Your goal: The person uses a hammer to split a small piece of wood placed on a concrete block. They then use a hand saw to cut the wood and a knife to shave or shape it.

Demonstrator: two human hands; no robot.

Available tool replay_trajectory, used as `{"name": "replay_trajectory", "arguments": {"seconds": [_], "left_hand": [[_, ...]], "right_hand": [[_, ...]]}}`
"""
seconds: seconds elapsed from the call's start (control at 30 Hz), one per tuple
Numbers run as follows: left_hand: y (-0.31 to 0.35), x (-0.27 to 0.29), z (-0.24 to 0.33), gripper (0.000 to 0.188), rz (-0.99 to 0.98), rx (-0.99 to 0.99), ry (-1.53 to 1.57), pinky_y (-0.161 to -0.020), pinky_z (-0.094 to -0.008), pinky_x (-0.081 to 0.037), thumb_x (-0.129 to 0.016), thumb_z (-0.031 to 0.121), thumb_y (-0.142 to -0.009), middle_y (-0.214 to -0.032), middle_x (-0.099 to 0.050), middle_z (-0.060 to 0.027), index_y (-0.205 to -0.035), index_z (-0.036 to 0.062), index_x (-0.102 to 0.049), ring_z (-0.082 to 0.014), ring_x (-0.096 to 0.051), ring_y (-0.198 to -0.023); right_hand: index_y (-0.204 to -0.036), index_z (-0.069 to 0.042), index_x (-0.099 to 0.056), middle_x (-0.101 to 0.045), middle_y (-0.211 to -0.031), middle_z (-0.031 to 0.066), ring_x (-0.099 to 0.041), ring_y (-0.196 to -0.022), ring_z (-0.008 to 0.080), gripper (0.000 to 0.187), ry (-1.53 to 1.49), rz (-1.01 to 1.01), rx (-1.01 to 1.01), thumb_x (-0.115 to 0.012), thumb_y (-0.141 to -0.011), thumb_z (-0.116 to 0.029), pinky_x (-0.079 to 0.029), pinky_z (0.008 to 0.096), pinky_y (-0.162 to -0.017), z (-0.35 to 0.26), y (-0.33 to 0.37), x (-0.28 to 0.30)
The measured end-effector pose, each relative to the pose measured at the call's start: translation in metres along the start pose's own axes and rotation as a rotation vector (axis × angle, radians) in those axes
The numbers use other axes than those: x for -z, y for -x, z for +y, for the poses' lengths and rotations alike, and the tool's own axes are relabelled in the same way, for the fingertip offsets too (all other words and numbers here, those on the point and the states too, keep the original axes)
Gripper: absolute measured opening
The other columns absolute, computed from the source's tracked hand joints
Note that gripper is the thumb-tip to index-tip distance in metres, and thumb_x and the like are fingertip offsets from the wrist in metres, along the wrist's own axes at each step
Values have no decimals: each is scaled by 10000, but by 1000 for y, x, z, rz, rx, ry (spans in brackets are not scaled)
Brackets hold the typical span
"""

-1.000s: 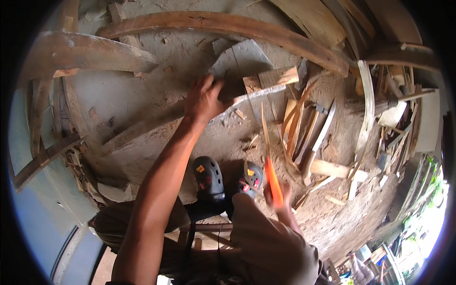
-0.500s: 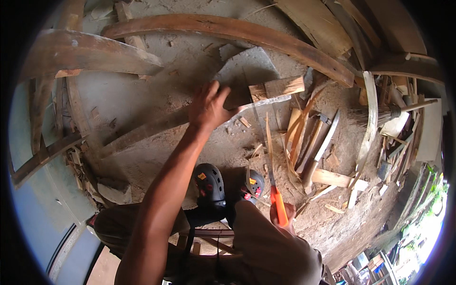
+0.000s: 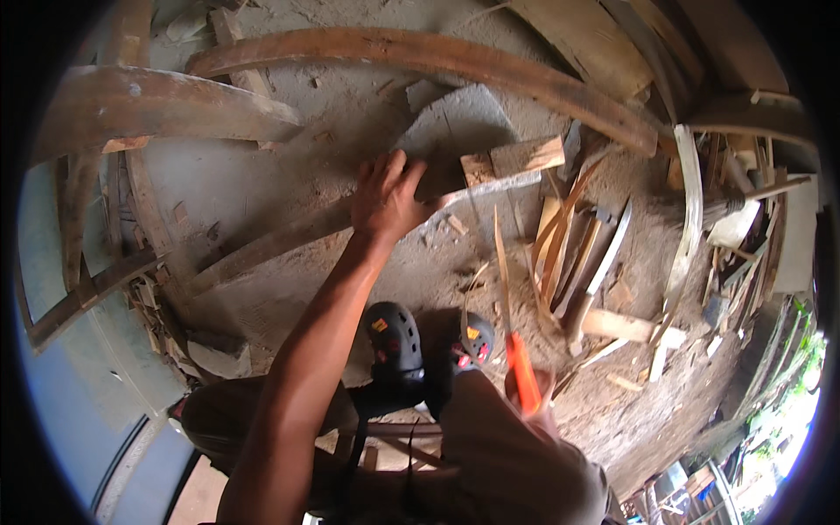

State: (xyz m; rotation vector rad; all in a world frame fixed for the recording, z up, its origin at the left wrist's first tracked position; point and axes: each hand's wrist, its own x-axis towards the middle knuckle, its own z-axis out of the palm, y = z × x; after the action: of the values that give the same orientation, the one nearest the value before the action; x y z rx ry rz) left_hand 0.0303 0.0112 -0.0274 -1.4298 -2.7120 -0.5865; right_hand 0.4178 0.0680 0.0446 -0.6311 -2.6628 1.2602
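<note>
My left hand (image 3: 391, 194) is closed over a long dark wooden beam (image 3: 280, 243), its thumb stretched along the edge toward the beam's pale, rough end (image 3: 528, 157). A dark line crosses that end. In my right hand (image 3: 540, 404), low and beside my right knee, is a handsaw (image 3: 523, 372) with an orange handle. Its narrow blade points away from me toward the beam's end and looks nearly edge-on. The right fingers are partly hidden behind the handle and blurred. A grey stone slab (image 3: 464, 118) lies just beyond the beam.
Right of the saw lie a machete (image 3: 610, 262), a hammer (image 3: 588, 249) and wood strips (image 3: 560, 241). A long curved timber (image 3: 420, 51) spans the far side; another thick timber (image 3: 179, 105) juts in from the left. My black clogs (image 3: 394, 337) rest on the dusty ground.
The view has shifted slightly. My right hand and the saw's handle have moved a little and are more blurred now. My left hand keeps its place on the beam.
</note>
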Motion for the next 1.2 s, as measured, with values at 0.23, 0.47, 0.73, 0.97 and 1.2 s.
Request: {"name": "replay_trajectory", "arguments": {"seconds": [0.23,0.47,0.73,0.97,1.2], "left_hand": [[10,1,-2,639,39,-2,-46,-903,-504,-447,-755,613,-711,-1040,-618,-137,-1077,91,-708,-309,-601,-1016],[14,6,-2,579,53,-37,-44,-913,-473,-451,-802,541,-711,-1033,-594,-102,-1080,109,-696,-291,-572,-1058],[13,5,4,625,-17,-20,-75,-933,-457,-446,-801,555,-720,-1068,-609,-67,-1148,119,-670,-242,-578,-1084],[43,-1,29,726,133,25,-77,-947,-414,-451,-862,436,-649,-1256,-654,-84,-1244,116,-597,-238,-640,-1078],[41,-1,29,806,89,32,-52,-971,-430,-446,-860,457,-657,-1303,-619,-65,-1320,108,-564,-208,-610,-1158]], "right_hand": [[-716,-51,-620,-539,-571,110,-572,-486,255,87,-131,73,-49,-663,-766,-109,-452,344,-492,-37,-114,-5],[-669,-52,-550,-507,-533,104,-544,-435,283,135,-282,63,-156,-621,-779,-83,-430,374,-454,-45,-77,-3],[-660,-71,-575,-496,-532,65,-532,-456,259,361,-429,145,-232,-641,-891,-341,-412,352,-477,-45,-68,-5],[-676,-40,-572,-527,-589,100,-544,-482,289,261,-171,63,-63,-654,-841,-224,-432,372,-489,-23,-37,12],[-845,-12,-612,-582,-670,66,-577,-570,186,186,-376,118,-343,-672,-877,-185,-461,319,-570,-32,-25,9]]}}
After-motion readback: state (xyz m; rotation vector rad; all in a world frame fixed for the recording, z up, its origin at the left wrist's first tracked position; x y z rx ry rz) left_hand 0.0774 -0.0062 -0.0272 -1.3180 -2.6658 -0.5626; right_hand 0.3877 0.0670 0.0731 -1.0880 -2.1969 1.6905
